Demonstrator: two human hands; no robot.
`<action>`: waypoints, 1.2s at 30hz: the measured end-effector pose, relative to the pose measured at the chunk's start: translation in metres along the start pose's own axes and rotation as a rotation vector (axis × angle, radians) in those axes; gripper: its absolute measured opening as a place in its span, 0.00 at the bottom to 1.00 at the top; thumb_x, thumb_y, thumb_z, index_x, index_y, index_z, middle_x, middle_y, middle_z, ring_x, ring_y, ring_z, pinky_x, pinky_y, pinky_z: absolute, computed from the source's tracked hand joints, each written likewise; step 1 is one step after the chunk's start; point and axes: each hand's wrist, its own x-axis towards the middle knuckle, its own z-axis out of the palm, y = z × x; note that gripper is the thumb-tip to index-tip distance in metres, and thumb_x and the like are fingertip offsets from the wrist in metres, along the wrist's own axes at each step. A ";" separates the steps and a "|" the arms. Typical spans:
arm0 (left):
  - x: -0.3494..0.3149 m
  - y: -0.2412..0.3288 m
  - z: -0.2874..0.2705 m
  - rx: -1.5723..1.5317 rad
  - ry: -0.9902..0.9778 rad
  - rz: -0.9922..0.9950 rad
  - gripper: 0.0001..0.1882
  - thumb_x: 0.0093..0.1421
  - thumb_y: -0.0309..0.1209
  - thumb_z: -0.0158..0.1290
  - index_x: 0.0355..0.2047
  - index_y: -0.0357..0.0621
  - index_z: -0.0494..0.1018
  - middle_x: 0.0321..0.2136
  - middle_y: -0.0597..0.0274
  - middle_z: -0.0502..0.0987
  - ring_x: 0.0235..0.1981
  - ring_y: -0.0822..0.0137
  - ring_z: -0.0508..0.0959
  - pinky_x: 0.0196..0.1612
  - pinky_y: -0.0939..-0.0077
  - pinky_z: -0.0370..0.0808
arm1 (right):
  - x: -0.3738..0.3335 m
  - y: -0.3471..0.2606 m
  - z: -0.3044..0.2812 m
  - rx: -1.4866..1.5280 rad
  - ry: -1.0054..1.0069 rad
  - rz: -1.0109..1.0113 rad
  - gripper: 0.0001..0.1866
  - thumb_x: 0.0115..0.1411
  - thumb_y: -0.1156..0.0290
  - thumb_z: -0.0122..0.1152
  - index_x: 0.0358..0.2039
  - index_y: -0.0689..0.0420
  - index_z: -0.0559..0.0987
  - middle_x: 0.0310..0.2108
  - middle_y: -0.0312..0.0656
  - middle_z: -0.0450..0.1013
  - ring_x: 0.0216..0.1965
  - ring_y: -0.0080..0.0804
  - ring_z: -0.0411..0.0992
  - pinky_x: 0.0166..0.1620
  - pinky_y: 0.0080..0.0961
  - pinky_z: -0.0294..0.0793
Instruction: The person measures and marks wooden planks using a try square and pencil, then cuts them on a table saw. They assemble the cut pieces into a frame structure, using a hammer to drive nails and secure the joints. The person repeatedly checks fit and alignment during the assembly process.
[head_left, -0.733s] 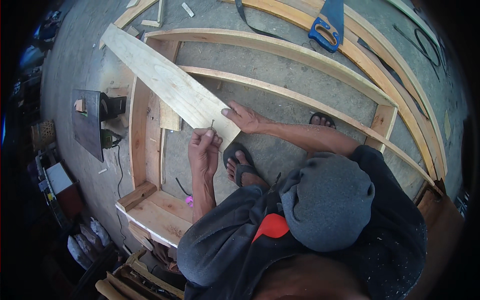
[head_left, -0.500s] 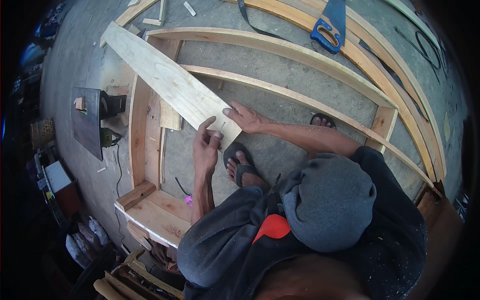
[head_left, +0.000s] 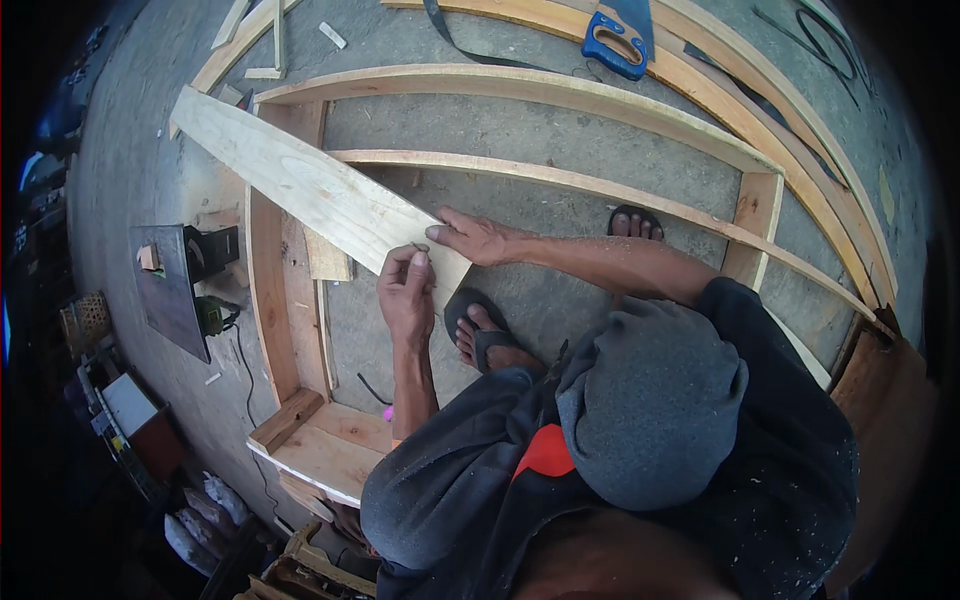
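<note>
A long pale wooden board (head_left: 310, 182) slants from the upper left to the middle, lying across the corner of a timber frame (head_left: 272, 290). At its near end my right hand (head_left: 480, 241) grips the far edge, thumb on the top face. My left hand (head_left: 406, 292) is beside the near edge, thumb and forefinger pinched together over the board. Between those fingertips is a small, thin, nail-like piece, mostly hidden by them.
A blue-handled handsaw (head_left: 617, 45) lies on long timbers at the top. A dark flat plate (head_left: 165, 285) with a green power tool (head_left: 212, 315) and cord is at the left. My sandalled foot (head_left: 484, 330) stands inside the frame, near the board's end.
My left thumb and forefinger, apart before, have closed over the board around the small thin piece. The right hand keeps its hold, and the whole view has shifted slightly.
</note>
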 end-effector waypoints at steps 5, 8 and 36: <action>-0.004 -0.006 0.005 0.244 0.043 0.079 0.08 0.67 0.28 0.59 0.42 0.37 0.78 0.31 0.69 0.78 0.26 0.82 0.71 0.30 0.86 0.66 | -0.002 0.015 -0.020 -0.147 0.017 -0.113 0.29 0.74 0.47 0.44 0.59 0.61 0.71 0.46 0.52 0.75 0.51 0.42 0.74 0.57 0.39 0.70; 0.001 -0.005 0.008 0.303 0.012 0.101 0.08 0.66 0.29 0.59 0.42 0.36 0.78 0.32 0.68 0.79 0.28 0.81 0.72 0.31 0.86 0.68 | -0.050 -0.002 -0.073 -0.174 0.125 -0.058 0.26 0.75 0.52 0.44 0.58 0.60 0.73 0.44 0.49 0.76 0.49 0.38 0.75 0.55 0.37 0.73; 0.010 0.014 0.037 0.754 -0.054 0.083 0.12 0.66 0.31 0.58 0.43 0.34 0.80 0.30 0.62 0.80 0.28 0.76 0.76 0.34 0.80 0.73 | -0.551 0.251 -0.026 0.025 1.385 1.360 0.25 0.62 0.61 0.53 0.56 0.58 0.66 0.39 0.53 0.75 0.33 0.45 0.77 0.38 0.40 0.76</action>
